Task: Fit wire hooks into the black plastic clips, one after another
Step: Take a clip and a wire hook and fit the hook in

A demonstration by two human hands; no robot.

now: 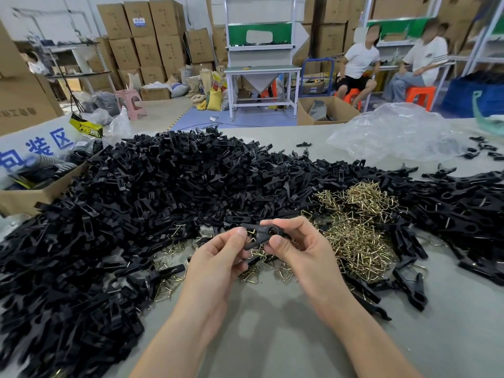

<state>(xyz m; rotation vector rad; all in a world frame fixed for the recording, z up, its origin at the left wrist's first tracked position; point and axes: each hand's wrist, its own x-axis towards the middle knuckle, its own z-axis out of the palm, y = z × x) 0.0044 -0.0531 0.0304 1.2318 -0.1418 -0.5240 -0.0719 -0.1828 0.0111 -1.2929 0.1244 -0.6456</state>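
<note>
1. Stacked cartons (147, 36) line the far wall of the workroom. A white workbench (261, 69) stands in front of them, and two people (357, 66) sit on orange stools (420, 95) off to the right.
2. Closer in, a grey table (272, 339) carries a huge heap of black plastic clips (122, 214), which spreads from its left edge across the far side.
3. A smaller mound of brass-coloured wire hooks (357, 236) lies just right of the hands. More hooks are scattered on the table under and beside them.
4. The person's left hand (218, 257) and right hand (302, 249) are raised together above the table, and they share one black clip (263, 230).
5. The left hand's thumb and curled fingers pinch the clip's left end.
6. The right hand's forefinger arches over the clip's right end, with the thumb pressed against it from below. Its other fingers are folded in behind.
7. A glint of brass shows at the clip's middle. I cannot tell whether a hook is seated there.
8. More clips (463, 203) are banked along the right side, and a few (409, 285) lie loose near the right forearm.
9. A crumpled clear plastic bag (390, 132) sits at the table's far right.
10. An open cardboard box (24, 197) rests at the left edge.
</note>
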